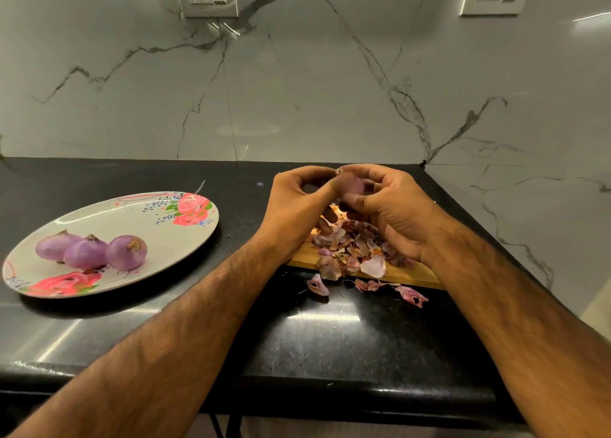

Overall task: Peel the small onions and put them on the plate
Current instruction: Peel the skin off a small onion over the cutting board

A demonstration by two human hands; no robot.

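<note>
Your left hand [297, 202] and right hand [393, 212], fingers curled, both pinch one small onion [352, 186] above the skins [350, 249] heaped on the wooden board [396, 274]; three peeled onions [89, 252] sit touching on the floral plate [158, 226], well to the left

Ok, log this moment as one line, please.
stage: peeling | left hand: pinches onion tip | right hand: grips onion | plate: three peeled onions | cutting board: peels

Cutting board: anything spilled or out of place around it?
Yes. A few onion skins lie off the wooden cutting board's near edge, on the black countertop, while the main pile of skins sits on the board. Nothing else stands out.
</note>
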